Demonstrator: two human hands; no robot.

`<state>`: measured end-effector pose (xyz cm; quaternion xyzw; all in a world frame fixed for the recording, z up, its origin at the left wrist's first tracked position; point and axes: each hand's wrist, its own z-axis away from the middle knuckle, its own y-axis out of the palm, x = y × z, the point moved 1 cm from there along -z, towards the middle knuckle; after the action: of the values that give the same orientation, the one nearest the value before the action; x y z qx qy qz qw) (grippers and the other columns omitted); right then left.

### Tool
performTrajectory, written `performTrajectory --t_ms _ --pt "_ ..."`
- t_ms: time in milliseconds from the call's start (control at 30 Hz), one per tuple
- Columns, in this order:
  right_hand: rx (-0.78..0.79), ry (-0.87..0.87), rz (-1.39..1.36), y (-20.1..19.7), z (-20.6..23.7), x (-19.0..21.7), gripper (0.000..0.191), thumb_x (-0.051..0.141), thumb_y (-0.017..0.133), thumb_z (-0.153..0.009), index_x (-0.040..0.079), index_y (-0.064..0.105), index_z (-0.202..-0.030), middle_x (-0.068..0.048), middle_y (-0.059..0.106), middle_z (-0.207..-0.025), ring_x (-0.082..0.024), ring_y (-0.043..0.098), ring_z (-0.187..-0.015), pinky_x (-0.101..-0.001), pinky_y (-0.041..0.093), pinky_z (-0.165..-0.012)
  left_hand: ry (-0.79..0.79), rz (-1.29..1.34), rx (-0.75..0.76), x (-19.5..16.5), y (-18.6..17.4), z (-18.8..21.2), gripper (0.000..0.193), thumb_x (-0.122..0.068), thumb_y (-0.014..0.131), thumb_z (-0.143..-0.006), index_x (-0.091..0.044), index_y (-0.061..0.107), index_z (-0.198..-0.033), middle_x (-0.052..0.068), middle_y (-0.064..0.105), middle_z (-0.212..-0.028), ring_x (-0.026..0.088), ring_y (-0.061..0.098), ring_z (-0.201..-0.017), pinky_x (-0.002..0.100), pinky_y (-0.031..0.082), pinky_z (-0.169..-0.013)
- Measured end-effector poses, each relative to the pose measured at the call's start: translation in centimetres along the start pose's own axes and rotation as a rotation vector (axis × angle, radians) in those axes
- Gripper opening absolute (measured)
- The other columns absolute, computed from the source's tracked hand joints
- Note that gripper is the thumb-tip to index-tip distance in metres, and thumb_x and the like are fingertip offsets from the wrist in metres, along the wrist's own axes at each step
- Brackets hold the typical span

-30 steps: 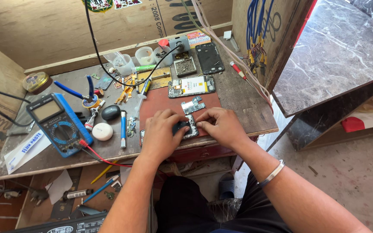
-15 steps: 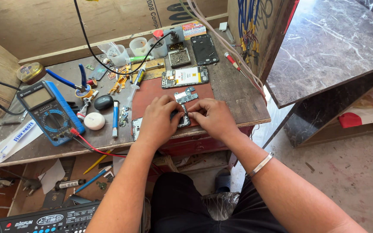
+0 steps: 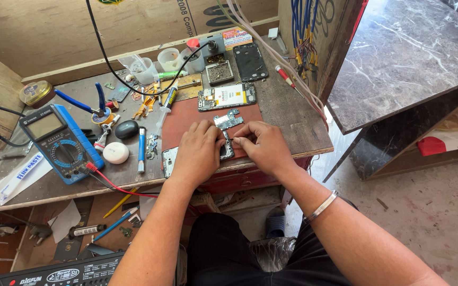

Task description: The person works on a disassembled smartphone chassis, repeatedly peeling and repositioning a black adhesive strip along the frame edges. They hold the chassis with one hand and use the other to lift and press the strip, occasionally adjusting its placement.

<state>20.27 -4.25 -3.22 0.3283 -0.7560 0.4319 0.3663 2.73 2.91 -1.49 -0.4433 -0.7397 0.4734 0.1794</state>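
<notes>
The left hand (image 3: 198,153) is pressing down, fingers curled together, on a small dark phone part (image 3: 227,150), seemingly pinning it flat so it cannot slide; the right hand (image 3: 263,145) is closing its fingertips on the same piece from the other side, though what it is pinching is too small to tell. The part is lying on a red mat (image 3: 186,119) at the counter's (image 3: 298,127) front edge, just below a loose circuit board (image 3: 228,120). An opened phone (image 3: 227,97) is sitting behind, and a blue multimeter (image 3: 59,143) is resting well to the left.
</notes>
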Motion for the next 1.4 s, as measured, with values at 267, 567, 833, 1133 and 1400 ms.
performTrajectory --t_ms 267,567,833,1133,1400 --pt "-0.019 -0.019 0.009 0.0 0.2 0.3 0.013 0.016 0.076 -0.086 0.004 0.076 -0.091 -0.009 0.074 -0.085 -0.017 0.070 -0.069 -0.0317 0.055 -0.067 -0.032 0.065 -0.027 0.3 0.3 0.0 0.010 -0.013 0.066 -0.092 -0.004 0.062 -0.094 0.012 0.061 -0.102 0.035 0.057 -0.098 0.048 0.045 -0.084" --pt "-0.028 -0.019 -0.023 0.1 0.4 0.1 0.012 0.013 0.075 -0.086 0.002 0.074 -0.091 -0.009 0.074 -0.087 -0.016 0.071 -0.069 -0.0304 0.056 -0.066 -0.139 0.122 -0.006 1.0 1.1 0.0 0.010 -0.013 0.064 -0.094 -0.003 0.063 -0.097 0.013 0.062 -0.101 0.036 0.058 -0.098 0.049 0.045 -0.086" --pt "-0.045 -0.044 -0.003 0.1 0.4 0.4 0.011 0.013 0.076 -0.085 0.002 0.074 -0.090 -0.009 0.074 -0.086 -0.016 0.070 -0.067 -0.0304 0.056 -0.065 -0.239 0.135 -0.076 0.2 1.6 -0.1 0.011 -0.014 0.064 -0.093 -0.003 0.063 -0.094 0.015 0.062 -0.098 0.038 0.058 -0.096 0.050 0.045 -0.085" --pt "-0.021 -0.084 0.006 0.2 0.8 0.8 0.011 0.013 0.077 -0.083 0.003 0.075 -0.087 -0.007 0.071 -0.081 -0.015 0.070 -0.065 -0.0297 0.054 -0.061 -0.297 0.168 -0.078 0.0 1.5 -0.3 0.013 -0.015 0.062 -0.096 -0.002 0.062 -0.092 0.015 0.062 -0.097 0.038 0.058 -0.096 0.050 0.045 -0.084" --pt "-0.035 -0.088 -0.012 0.2 1.0 0.9 0.009 0.010 0.075 -0.084 0.004 0.075 -0.091 -0.006 0.070 -0.081 -0.014 0.069 -0.065 -0.0287 0.054 -0.061 -0.338 0.276 -0.073 1.1 2.1 -0.1 0.014 -0.016 0.060 -0.097 -0.002 0.062 -0.093 0.014 0.063 -0.099 0.037 0.059 -0.097 0.048 0.046 -0.085"
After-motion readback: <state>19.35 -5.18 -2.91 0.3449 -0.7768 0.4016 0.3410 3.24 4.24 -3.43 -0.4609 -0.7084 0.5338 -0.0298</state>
